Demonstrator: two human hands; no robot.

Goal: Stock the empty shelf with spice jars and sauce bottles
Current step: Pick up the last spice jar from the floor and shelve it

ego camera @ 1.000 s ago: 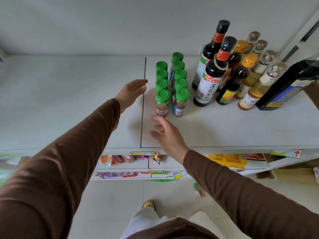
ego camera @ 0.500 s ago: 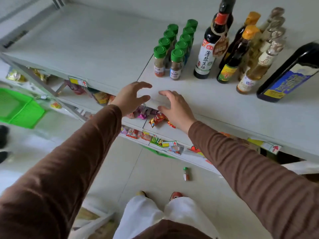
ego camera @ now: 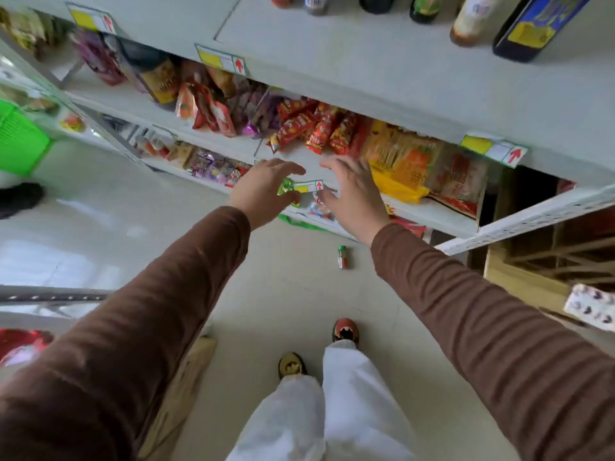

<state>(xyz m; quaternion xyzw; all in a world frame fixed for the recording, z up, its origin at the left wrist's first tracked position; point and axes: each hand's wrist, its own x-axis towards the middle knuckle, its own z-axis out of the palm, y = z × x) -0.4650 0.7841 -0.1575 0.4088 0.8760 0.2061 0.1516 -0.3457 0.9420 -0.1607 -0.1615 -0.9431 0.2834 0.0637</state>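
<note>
A head-worn camera looks steeply down past a white top shelf [ego camera: 382, 74] to the floor. At nine o'clock a green basket [ego camera: 20, 141] sits at the frame's edge. Lower shelves of snack packets [ego camera: 312, 128] run from ten o'clock toward three.

At the centre, two brown-sleeved arms reach forward and down. The left hand [ego camera: 263, 191] is empty, its fingers loosely spread. Just beside it, the right hand [ego camera: 356, 197] is also empty, fingers splayed wide. Both hover in front of the lower shelf edge, touching nothing that can be made out.

Below the right hand, near the centre, one small spice jar [ego camera: 342, 257] with a green cap lies on its side on the floor tiles.

At twelve to one o'clock only the bases of sauce bottles [ego camera: 522, 28] and jars show on the top shelf, so part of the stocking appears done. The fallen jar seems left to collect, and much of the shelf's left half looks bare.
</note>
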